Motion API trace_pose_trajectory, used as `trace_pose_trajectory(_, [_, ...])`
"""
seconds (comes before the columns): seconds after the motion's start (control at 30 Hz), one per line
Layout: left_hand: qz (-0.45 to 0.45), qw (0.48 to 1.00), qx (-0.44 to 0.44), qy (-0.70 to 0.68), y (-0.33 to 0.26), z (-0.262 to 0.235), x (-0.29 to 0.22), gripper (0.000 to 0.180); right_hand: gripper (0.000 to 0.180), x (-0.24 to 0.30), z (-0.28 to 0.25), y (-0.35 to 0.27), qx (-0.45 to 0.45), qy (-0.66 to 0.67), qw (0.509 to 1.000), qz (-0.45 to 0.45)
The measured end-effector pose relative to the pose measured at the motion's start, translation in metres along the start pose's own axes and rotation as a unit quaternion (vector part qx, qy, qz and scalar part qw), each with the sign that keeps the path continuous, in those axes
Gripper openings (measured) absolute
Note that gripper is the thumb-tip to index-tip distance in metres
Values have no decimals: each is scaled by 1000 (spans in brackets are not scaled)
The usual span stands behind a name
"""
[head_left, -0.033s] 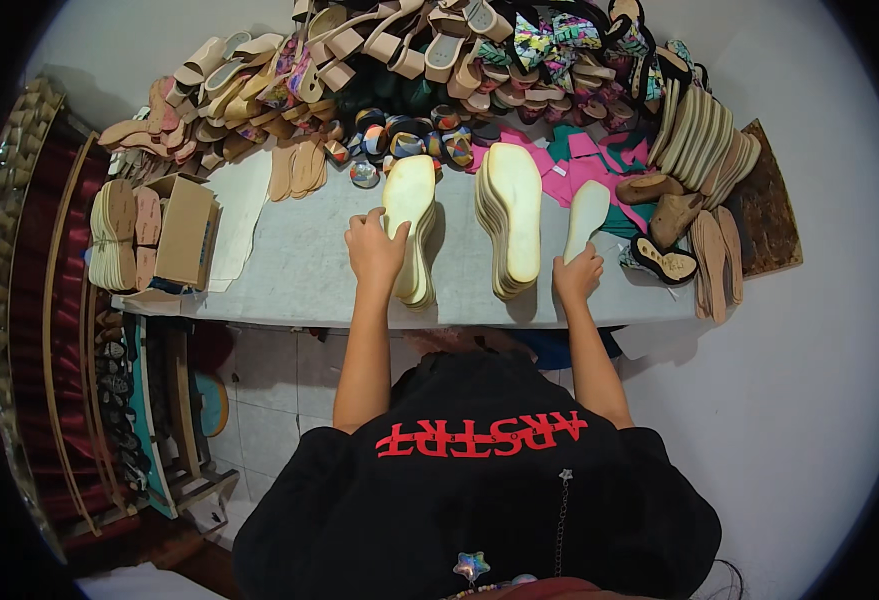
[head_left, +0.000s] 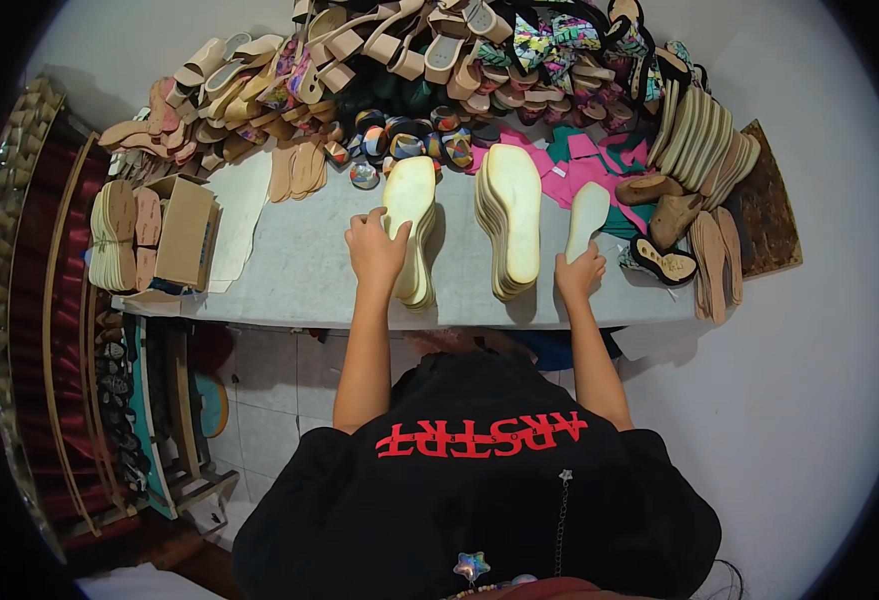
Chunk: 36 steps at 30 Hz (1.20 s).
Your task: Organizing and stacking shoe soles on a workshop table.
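While the left hand (head_left: 375,250) rests with a loose grip on the left stack of pale insoles (head_left: 411,225) on the grey bench (head_left: 299,280), the right hand (head_left: 580,272) pinches a single insole (head_left: 587,215) beside the taller stack (head_left: 512,215).

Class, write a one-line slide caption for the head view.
Left hand on one stack of pale insoles, right hand holding a single insole.

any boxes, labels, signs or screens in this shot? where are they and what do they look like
Cardboard box: left end of the grey table, plain brown, rectangular, beside a stack of tan soles.
Printed lettering: on the person's black shirt, red, a single line.
No signs or screens show.
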<state>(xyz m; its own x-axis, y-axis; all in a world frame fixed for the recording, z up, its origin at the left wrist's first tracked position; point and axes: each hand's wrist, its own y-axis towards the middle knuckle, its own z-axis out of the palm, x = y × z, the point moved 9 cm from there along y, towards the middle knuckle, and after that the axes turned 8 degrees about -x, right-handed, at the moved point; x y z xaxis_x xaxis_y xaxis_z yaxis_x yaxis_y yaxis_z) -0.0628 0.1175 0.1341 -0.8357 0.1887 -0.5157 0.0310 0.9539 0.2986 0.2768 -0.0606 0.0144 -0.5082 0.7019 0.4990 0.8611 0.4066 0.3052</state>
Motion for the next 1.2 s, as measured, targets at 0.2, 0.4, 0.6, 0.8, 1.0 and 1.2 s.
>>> trace_pose_trajectory(0.2, [20,999,-16,-43,6,0,0,42,60,62,-67,17,-93,168,977,-93])
trace_pose_trajectory(0.4, [-74,964,43,-253,14,27,43,41,59,192,-101,-43,61,324,917,-222])
trace_pose_trajectory(0.6, [-248,843,151,-454,-7,58,60,63,61,247,-47,-124,185,277,899,-283])
trace_pose_trajectory(0.8, [-233,803,233,-496,-15,79,57,75,64,259,-27,-152,213,234,909,-270])
trace_pose_trajectory(1.0, [-201,771,260,-545,-14,82,41,79,60,259,-17,-158,262,228,899,-265])
trace_pose_trajectory(1.2, [-177,871,108,-445,1,59,56,66,43,247,-63,-119,138,317,895,-283])
